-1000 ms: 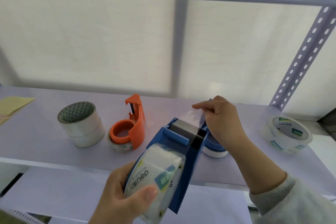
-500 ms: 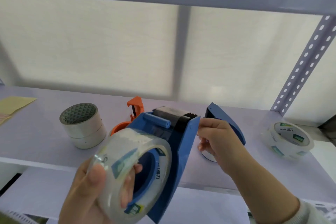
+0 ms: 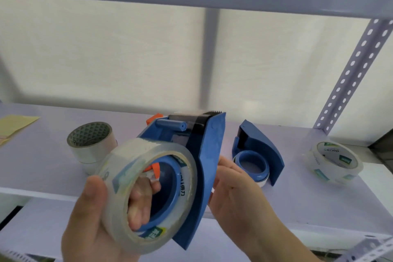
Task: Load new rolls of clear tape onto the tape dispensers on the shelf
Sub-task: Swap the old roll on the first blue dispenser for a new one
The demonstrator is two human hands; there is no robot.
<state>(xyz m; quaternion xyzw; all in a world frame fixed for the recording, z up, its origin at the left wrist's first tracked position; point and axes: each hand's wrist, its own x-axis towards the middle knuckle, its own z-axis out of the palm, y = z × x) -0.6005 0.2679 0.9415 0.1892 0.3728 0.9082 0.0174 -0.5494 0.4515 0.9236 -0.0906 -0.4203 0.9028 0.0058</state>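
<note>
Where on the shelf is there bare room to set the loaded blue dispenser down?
Free: the shelf strip between the second blue dispenser and the labelled clear roll; also between the yellow paper and the stacked tape rolls. Crowded: centre, around the orange dispenser.

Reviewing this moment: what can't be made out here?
Head view only:
- Orange dispenser: mostly hidden behind the held blue dispenser.
- Right hand: fingertips hidden behind that dispenser, so its grip is unclear.
- Yellow paper: cut by the left edge.
- Tape end at the blade: too blurred.
</note>
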